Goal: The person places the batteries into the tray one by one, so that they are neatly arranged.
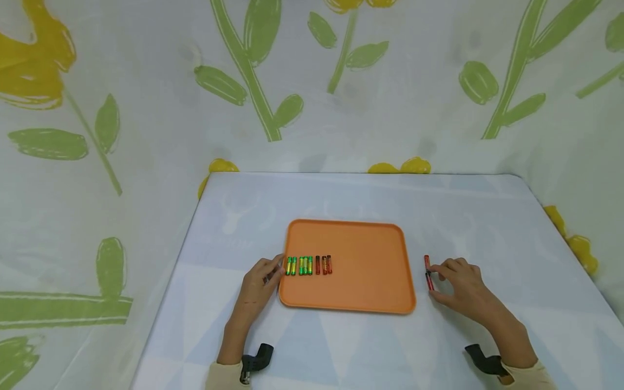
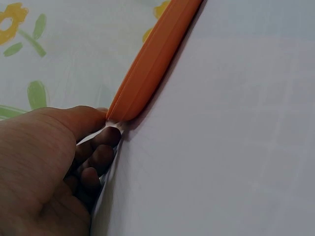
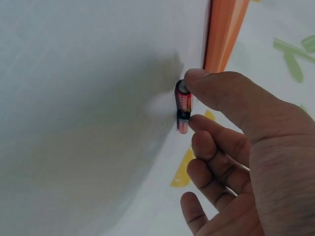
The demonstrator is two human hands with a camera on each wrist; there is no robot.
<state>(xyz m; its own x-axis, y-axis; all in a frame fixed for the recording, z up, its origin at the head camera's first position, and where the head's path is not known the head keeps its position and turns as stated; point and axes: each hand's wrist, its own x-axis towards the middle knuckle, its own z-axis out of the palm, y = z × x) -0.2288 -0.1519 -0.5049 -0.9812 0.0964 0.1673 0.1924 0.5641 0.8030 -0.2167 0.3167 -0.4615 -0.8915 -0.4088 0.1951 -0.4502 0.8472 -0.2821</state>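
Observation:
An orange tray (image 1: 361,292) lies on the table. My left hand (image 1: 258,281) holds its left rim, thumb on the edge and the other fingers curled below it in the left wrist view. In a row on the tray's left half are several green batteries (image 1: 302,266) and three red batteries (image 1: 324,265). Right of the tray, my right hand (image 1: 463,287) pinches a red battery (image 3: 184,102) lengthwise, thumb at its near end and index finger at the far end. A second red battery (image 1: 426,260) lies end to end beyond it.
The table (image 1: 253,195) has a pale patterned cover. Behind it and to the sides stands a white wall covering (image 1: 409,108) with green leaves and yellow flowers. A black wrist mount (image 1: 258,357) is on the left wrist, another black mount (image 1: 485,362) on the right.

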